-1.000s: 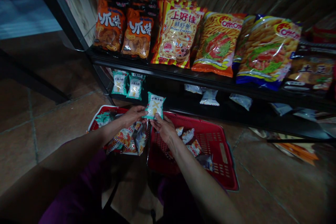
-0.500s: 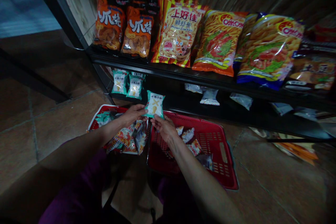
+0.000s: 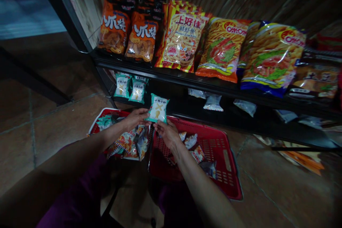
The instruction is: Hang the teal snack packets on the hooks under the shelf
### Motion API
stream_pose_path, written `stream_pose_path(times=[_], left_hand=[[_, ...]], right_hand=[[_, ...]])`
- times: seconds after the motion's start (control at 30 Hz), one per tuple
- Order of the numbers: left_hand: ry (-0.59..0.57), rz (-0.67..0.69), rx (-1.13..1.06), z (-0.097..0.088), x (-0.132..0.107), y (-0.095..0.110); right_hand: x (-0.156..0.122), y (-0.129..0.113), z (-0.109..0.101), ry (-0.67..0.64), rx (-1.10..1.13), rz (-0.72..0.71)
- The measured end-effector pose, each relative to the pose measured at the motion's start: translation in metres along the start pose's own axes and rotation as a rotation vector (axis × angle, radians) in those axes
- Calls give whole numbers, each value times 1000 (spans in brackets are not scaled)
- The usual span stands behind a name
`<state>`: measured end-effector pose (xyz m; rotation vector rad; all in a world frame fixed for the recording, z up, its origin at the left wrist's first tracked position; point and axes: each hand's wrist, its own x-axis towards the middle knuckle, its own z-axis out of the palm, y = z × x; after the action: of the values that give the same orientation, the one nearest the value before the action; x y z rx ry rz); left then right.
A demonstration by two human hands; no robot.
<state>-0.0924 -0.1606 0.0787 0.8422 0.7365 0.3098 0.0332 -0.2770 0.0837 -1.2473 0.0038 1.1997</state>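
Note:
A small teal and white snack bag (image 3: 158, 109) is held upright, its printed front towards me, just before the lower shelf. My left hand (image 3: 137, 119) pinches its lower left edge. From below right, my right hand (image 3: 168, 133) grips the bottom edge. Matching teal bags (image 3: 138, 91) stand on the lower shelf to the left. Beneath my left forearm is a red basket (image 3: 92, 127) full of small snack bags (image 3: 143, 142). A second red basket (image 3: 227, 185), under my right forearm, holds several small packets (image 3: 197, 154).
Large snack bags line the upper shelf (image 3: 171, 73), among them orange bags (image 3: 113, 28) and a prawn cracker bag (image 3: 183, 39). Small white packets (image 3: 213, 102) lie on the lower shelf. A dark shelf post (image 3: 64, 10) rises at the left. Flat orange packs (image 3: 304, 160) lie low at the right.
The view has tilted slightly, so the shelves sit a little lower in the picture. Both hands still hold the teal bag in nearly the same place.

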Motion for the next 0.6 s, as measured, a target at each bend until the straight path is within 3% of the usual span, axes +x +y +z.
stream_pose_path(times=[0.23,0.6], left_hand=[[-62,83,-24,-2,0,-1],[30,159,-28,0,1,4]], right_hand=[[-2,2,-1,-29,-51,-55],[-3,7,0,-12,-175,-47]])
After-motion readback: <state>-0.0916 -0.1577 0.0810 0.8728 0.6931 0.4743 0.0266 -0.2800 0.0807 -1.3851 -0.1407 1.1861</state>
